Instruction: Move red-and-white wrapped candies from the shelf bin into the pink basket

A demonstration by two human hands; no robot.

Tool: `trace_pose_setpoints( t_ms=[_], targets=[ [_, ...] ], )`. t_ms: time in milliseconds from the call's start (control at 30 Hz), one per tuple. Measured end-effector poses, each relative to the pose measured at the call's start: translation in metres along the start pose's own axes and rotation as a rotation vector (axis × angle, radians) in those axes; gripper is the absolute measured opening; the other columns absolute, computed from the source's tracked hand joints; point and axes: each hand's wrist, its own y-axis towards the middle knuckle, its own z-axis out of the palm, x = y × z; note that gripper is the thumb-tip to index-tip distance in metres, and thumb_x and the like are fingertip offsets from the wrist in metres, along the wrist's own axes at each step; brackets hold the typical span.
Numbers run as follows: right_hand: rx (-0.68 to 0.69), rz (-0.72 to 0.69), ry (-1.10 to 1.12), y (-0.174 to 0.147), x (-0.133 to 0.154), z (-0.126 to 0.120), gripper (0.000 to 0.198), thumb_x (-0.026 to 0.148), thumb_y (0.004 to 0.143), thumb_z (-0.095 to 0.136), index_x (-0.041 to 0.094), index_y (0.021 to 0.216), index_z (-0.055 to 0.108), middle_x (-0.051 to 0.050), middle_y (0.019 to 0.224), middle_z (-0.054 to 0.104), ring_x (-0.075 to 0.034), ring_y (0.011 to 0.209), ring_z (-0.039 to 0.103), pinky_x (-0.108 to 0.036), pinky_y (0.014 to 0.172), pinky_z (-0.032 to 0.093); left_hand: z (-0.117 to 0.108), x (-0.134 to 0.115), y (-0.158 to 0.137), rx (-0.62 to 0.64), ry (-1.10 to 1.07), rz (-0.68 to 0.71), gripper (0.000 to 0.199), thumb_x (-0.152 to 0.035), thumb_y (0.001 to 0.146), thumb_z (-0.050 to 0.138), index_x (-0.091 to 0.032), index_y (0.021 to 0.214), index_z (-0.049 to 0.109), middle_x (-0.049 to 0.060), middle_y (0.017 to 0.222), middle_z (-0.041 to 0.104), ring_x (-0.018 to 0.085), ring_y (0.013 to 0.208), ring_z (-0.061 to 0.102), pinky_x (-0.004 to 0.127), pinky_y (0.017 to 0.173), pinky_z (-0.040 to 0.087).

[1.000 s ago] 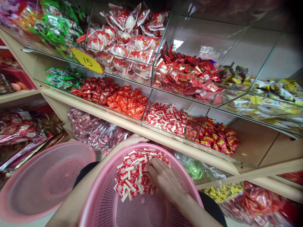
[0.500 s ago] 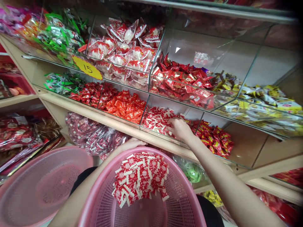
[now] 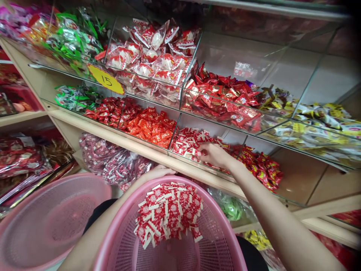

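Observation:
A pink plastic basket (image 3: 186, 178) sits tilted before me, with a heap of small red-and-white wrapped candies (image 3: 169, 210) inside. My left forearm runs along the basket's left side. My left hand (image 3: 159, 172) lies by its far rim, against the shelf edge, fingers stretched out; part of it is hidden. Matching red-and-white candies (image 3: 186, 141) fill a clear compartment on the lower shelf. Over their right part is my right hand (image 3: 216, 155), its bent fingers apart and touching the candies. No candy shows clearly in its grip.
Orange-red candies (image 3: 152, 128) lie left of that compartment, dark red ones (image 3: 262, 167) right. Clear glass dividers and a front panel edge the shelves. An upper shelf (image 3: 220, 122) overhangs my right hand. A second pink basket (image 3: 36, 259) stands at left. Bagged candies (image 3: 104, 158) sit below.
My right hand has shifted slightly right and down over the candies. My view has moved a little. My left hand and the basket stay about where they were.

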Motion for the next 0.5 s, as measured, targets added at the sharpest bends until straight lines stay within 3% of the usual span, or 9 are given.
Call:
trace_pose_setpoints(
  t_ms=[167, 500],
  targets=[
    [0.105, 0.025, 0.02, 0.009, 0.006, 0.011, 0.015, 0.023, 0.077, 0.057, 0.017, 0.084, 0.069, -0.004, 0.081, 0.069, -0.014, 0.074, 0.059, -0.021, 0.061, 0.037, -0.001, 0.002, 0.0, 0.031, 0.01, 0.059, 0.026, -0.028, 0.069, 0.068, -0.011, 0.088, 0.068, 0.005, 0.082, 0.068, 0.015, 0.072, 0.06, 0.024, 0.068, 0.046],
    [0.126, 0.049, -0.076, 0.015, 0.011, 0.01, 0.017, 0.03, 0.076, 0.059, 0.018, 0.077, 0.07, -0.011, 0.085, 0.07, -0.02, 0.079, 0.061, -0.025, 0.062, 0.038, 0.0, 0.001, 0.002, 0.0, 0.015, 0.085, 0.029, -0.027, 0.065, 0.068, -0.011, 0.089, 0.067, 0.005, 0.083, 0.067, 0.015, 0.071, 0.06, 0.024, 0.064, 0.046]
  ],
)
